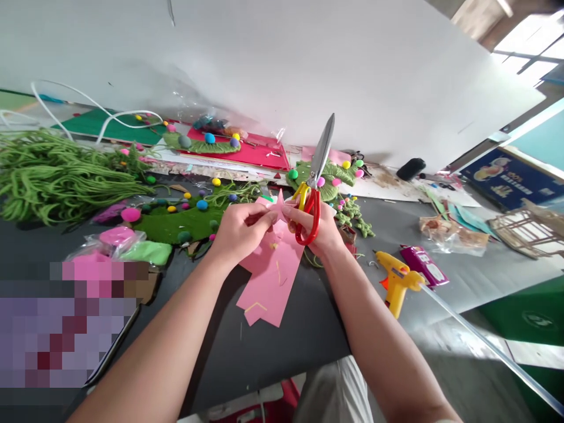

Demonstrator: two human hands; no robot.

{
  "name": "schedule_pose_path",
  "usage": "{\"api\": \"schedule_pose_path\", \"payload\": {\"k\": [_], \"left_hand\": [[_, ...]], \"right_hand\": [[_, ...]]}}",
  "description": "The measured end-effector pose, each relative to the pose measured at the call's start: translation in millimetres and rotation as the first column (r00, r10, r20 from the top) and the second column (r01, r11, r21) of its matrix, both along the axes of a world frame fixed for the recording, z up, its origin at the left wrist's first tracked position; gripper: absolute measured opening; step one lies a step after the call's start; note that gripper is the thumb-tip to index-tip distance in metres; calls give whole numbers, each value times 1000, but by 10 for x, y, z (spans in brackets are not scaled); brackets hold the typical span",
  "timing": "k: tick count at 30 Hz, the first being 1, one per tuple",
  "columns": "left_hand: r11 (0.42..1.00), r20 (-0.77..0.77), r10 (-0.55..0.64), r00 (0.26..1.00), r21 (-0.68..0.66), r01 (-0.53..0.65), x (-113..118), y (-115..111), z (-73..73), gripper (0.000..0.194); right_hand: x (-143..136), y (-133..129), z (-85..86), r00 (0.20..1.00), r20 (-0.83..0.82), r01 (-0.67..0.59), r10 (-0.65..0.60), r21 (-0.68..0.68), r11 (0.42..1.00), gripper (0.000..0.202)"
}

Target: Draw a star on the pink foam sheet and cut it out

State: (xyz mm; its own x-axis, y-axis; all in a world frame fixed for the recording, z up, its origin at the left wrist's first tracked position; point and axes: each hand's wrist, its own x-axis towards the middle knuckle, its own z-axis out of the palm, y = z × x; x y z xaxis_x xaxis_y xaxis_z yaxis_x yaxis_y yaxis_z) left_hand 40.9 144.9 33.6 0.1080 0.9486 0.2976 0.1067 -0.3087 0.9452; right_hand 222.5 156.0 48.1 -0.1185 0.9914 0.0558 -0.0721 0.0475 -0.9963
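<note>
A small pink star (pixel 280 205) is pinched between the fingertips of my left hand (pixel 242 231) and touched by the fingers of my right hand (pixel 319 226). Scissors (pixel 311 202) with one red and one yellow handle hang on my right hand, their blades pointing up and away, looking closed together. Below my hands a pink sheet (pixel 273 276) with a notched lower edge lies on the dark table (pixel 282 352). Thin yellowish strips rest on the sheet.
Green yarn (pixel 57 176) is heaped at the left. Green felt pieces (pixel 176 226) with coloured pompoms lie behind my hands. A yellow glue gun (pixel 396 279) and a purple packet (pixel 423 265) sit at the right. A white panel (pixel 282 70) stands behind.
</note>
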Motion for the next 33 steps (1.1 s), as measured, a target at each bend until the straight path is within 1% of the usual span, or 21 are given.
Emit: {"api": "schedule_pose_path", "payload": {"k": [2,5,8,11,13,15,16,18,20,27,30,33], "left_hand": [[1000,-9,-9,1000,-11,9,-10,3,-12,25],[1000,20,4,1000,-30,-3,1,-5,-15,24],[999,73,26,997,-46,-23,34,-23,2,25],[999,124,25,992,-51,-19,68,-31,14,24],[998,163,30,986,-54,-21,82,-24,7,20],[997,218,59,974,-63,-46,84,-9,-10,16],[996,249,77,965,-71,-61,80,-1,-18,17],[994,306,93,947,-90,-69,63,12,-32,28],[994,344,70,936,-98,-39,43,19,-38,36],[997,443,-20,896,-57,50,24,23,-51,21],[997,443,-49,895,-28,68,25,24,-55,18],[998,422,-41,905,-20,54,17,30,-59,16]], "right_hand": [[-6,-22,-10,1000,-29,-6,6,23,1000,40],[-58,-44,-34,996,-78,34,-30,47,998,39],[-136,-65,-78,987,-131,94,-89,36,995,37],[-202,-80,-113,965,-218,149,-144,8,989,36],[-230,-82,-121,951,-255,181,-173,4,984,35],[-244,-79,-116,941,-281,200,-191,7,980,34],[-246,-77,-110,936,-297,200,-191,0,980,34],[-245,-78,-94,925,-339,175,-173,-24,984,32],[-240,-84,-77,917,-377,125,-133,-46,991,31],[-222,-117,-41,899,-437,-31,-19,-106,994,27],[-212,-120,-35,898,-440,-60,2,-117,991,26],[-205,-121,-23,898,-439,-67,13,-107,992,24]]}}
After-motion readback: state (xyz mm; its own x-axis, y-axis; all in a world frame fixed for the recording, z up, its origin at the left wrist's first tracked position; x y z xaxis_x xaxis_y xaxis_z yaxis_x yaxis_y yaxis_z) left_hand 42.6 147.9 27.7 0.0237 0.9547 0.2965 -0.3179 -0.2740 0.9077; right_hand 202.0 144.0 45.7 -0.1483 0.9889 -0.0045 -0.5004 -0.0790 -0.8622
